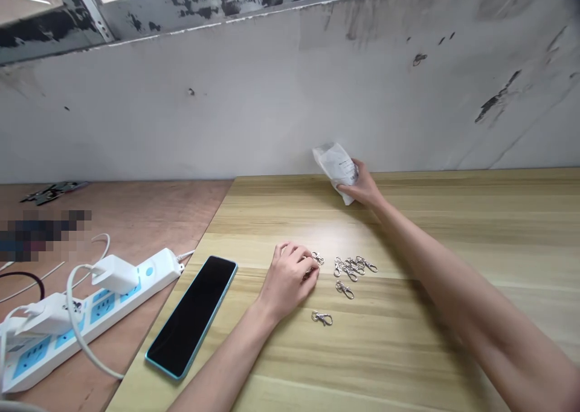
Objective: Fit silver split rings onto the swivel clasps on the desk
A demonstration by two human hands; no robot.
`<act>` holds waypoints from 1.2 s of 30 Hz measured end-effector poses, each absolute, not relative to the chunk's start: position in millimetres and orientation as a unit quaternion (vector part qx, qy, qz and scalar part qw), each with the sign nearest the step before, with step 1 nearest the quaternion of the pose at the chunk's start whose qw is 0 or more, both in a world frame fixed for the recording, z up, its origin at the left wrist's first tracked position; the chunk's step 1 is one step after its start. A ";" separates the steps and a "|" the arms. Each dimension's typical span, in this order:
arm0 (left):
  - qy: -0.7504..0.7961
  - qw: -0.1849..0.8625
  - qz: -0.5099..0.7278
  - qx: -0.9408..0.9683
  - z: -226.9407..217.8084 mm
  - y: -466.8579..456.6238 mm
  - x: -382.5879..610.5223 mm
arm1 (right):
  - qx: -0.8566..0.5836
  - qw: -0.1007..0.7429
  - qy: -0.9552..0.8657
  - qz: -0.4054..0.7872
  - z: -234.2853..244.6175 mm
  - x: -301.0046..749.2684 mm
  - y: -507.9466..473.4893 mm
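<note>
My right hand [360, 185] grips a clear plastic bag [336, 164] with a white printed label at the back of the table, near the wall. The bag is tilted, and its contents cannot be made out. Lower and further left, my left hand [290, 279] rests on the tabletop with its fingers curled over metal lobster clasps [318, 258], which show only in part at the fingertips. Just right of it lies a loose cluster of silver lobster clasps [353, 267]. Two single ones, a nearer clasp [345, 289] and a front clasp [322, 318], lie apart from that group.
A phone [193, 315] with a dark screen and blue edge lies left of my left forearm. On the reddish-brown surface beside the wooden table [430, 351] is a white power strip [102, 309] with plugged-in chargers and cables. A grey wall [254, 110] borders the back.
</note>
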State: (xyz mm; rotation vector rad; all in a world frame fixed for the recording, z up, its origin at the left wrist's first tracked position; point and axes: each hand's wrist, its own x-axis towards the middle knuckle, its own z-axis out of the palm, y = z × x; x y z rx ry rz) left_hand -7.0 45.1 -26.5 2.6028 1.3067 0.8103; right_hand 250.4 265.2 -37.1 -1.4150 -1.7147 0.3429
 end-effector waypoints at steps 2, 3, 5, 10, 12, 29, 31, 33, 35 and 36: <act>0.432 0.065 0.271 0.858 -26.1 45.0 -6.6 | -0.584 0.427 -0.681 0.113 -37.1 268.8 264.3; 0.432 0.068 0.272 0.857 -26.0 44.9 -6.5 | -0.602 0.417 -0.675 0.089 -36.8 276.2 264.3; 0.436 0.073 0.275 0.854 -26.1 44.9 -6.5 | -0.644 0.369 -0.669 0.050 -35.5 287.3 265.1; 0.452 0.100 0.293 0.837 -26.1 46.2 -7.3 | -0.676 0.225 -0.700 -0.044 -24.4 288.4 264.4; 0.457 0.115 0.302 0.828 -25.4 47.4 -7.6 | -0.646 0.214 -0.726 -0.099 -17.4 274.9 260.0; 0.528 0.173 0.388 0.735 -22.7 52.1 -12.8 | -0.513 0.094 -0.853 0.036 -32.0 159.8 265.8; 0.545 0.180 0.411 0.708 -24.0 55.3 -14.9 | -0.490 0.083 -0.866 0.053 -28.4 166.3 243.8; 0.553 0.195 0.429 0.687 -26.0 58.2 -16.7 | -0.463 0.070 -0.881 0.068 -23.9 175.4 212.8; 0.554 0.202 0.436 0.680 -27.7 60.3 -17.6 | -0.447 0.059 -0.889 0.080 -20.2 185.7 176.5; 0.549 0.203 0.438 0.682 -28.2 61.0 -17.7 | -0.438 0.060 -0.892 0.094 -18.9 190.6 158.0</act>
